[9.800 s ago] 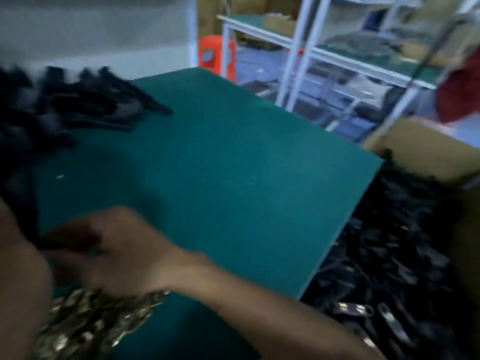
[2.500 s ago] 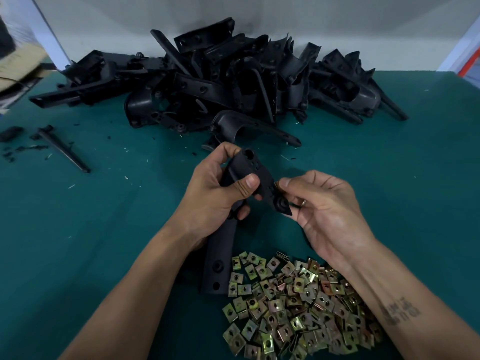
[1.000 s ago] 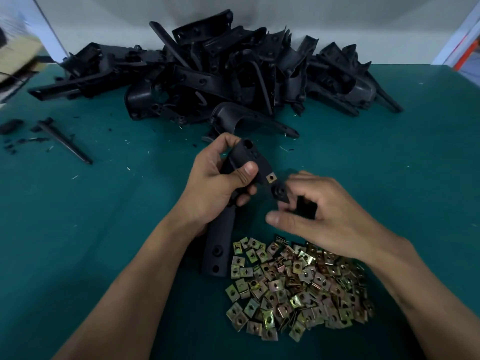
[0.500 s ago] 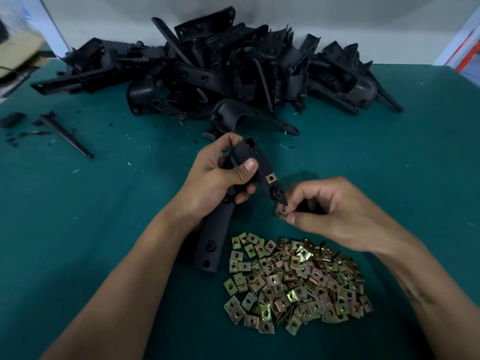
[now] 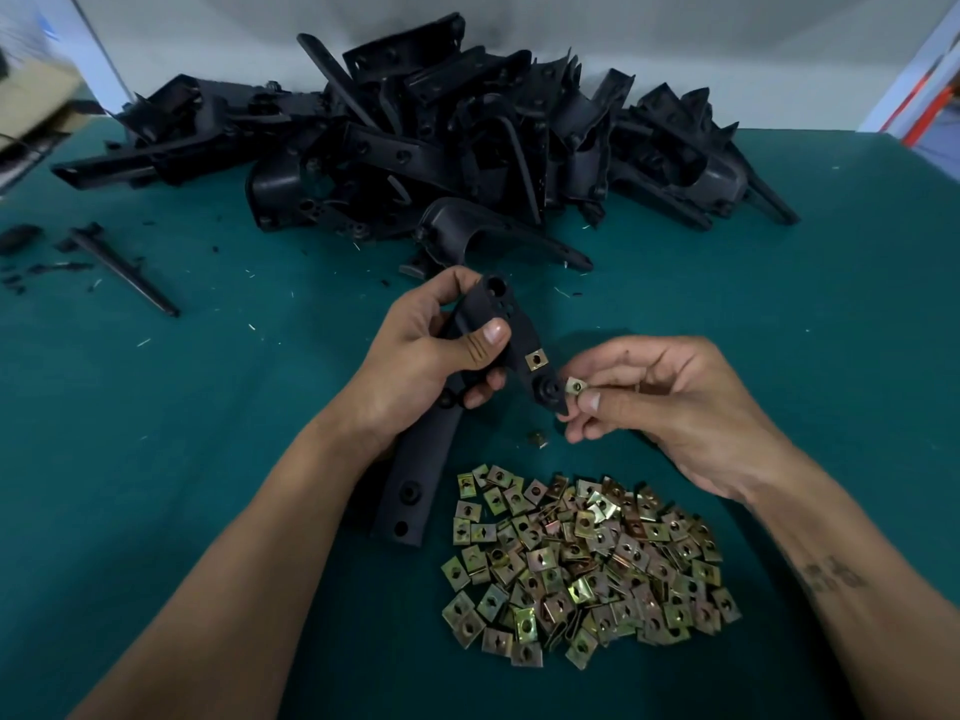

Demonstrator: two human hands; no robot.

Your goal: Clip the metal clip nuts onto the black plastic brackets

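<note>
Now left hand [image 5: 415, 366] around bracket [image 5: 498, 324], right hand [image 5: 670, 402] pinching clip nut [image 5: 575, 386].

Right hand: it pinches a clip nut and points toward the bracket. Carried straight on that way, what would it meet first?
Most likely the lower tab of the held bracket: the right hand holds its clip nut just beside that tab, though depth is uncertain.

Work table [image 5: 156, 459]: dark green mat top, flecked with small pale and black scraps. Back wall [image 5: 675, 39]: plain pale grey, meeting the table's far edge. Far right: white post [image 5: 906, 80] beside an orange-red frame [image 5: 930, 103]. Lighting even, dim.
</note>
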